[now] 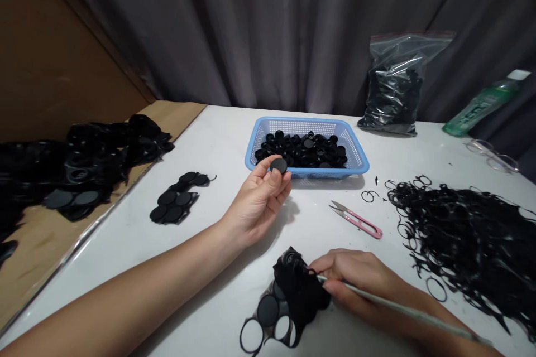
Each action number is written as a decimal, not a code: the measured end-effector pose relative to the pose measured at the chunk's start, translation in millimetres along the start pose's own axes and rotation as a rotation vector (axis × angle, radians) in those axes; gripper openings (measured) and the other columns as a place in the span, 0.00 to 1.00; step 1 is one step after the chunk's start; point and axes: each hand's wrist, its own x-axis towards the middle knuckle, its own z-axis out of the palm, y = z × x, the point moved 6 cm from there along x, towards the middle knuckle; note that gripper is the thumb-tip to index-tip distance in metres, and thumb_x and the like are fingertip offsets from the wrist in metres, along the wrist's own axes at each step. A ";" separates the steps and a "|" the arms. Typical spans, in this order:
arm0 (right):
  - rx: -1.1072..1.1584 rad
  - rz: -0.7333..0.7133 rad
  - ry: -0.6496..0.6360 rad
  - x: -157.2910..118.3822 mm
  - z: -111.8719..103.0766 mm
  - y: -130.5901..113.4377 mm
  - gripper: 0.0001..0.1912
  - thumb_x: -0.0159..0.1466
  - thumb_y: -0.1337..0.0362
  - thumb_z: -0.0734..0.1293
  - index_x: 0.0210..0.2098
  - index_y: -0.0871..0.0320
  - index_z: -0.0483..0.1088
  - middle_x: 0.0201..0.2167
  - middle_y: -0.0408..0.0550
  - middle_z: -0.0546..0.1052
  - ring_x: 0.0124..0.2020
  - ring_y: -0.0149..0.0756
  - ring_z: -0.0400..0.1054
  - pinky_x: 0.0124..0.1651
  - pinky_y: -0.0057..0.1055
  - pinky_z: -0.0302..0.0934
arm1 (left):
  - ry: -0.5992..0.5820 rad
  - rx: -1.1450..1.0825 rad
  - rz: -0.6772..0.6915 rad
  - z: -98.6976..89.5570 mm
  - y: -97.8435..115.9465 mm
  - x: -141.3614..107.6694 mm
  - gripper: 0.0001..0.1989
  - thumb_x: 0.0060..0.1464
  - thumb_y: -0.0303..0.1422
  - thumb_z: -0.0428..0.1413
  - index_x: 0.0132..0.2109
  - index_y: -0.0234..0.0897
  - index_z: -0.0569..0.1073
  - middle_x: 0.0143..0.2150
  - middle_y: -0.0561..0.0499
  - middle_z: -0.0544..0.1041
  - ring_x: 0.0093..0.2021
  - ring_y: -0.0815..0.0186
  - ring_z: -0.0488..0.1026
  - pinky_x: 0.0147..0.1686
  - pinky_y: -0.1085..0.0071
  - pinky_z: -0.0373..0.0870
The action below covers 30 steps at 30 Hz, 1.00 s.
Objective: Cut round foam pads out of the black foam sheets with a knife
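Observation:
My left hand (263, 195) pinches a round black rubber cap (278, 165) between thumb and fingers, just in front of the blue basket's near edge. In my right hand (355, 279) is a thin pale rod (402, 308), which runs back along the forearm. Its front end meets a crumpled black rubber sheet (307, 295) with round caps and some cut-out holes; whether the fingers also grip the sheet, I cannot tell. One flat disc (268, 310) shows in this sheet. The blue mesh basket (360, 164) holds many loose black caps (307, 148).
Pink-handled thread snips (358, 220) lie right of centre. A heap of black rubber scraps (473, 245) covers the right side. Another capped sheet (176, 201) lies left, near piled black sheets (96, 162) on cardboard. Behind are a filled zip bag (396, 89), green bottle (481, 106) and glasses (494, 156).

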 end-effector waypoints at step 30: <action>0.020 0.034 0.192 -1.6 -11.2 2.6 0.09 0.66 0.68 0.58 0.30 0.55 0.65 0.37 0.48 0.80 0.35 0.33 0.75 0.37 0.29 0.69 | -0.038 -0.028 0.004 7.5 1.6 -7.5 0.15 0.46 0.22 0.66 0.41 0.37 0.74 0.30 0.57 0.77 0.33 0.74 0.78 0.30 0.85 0.75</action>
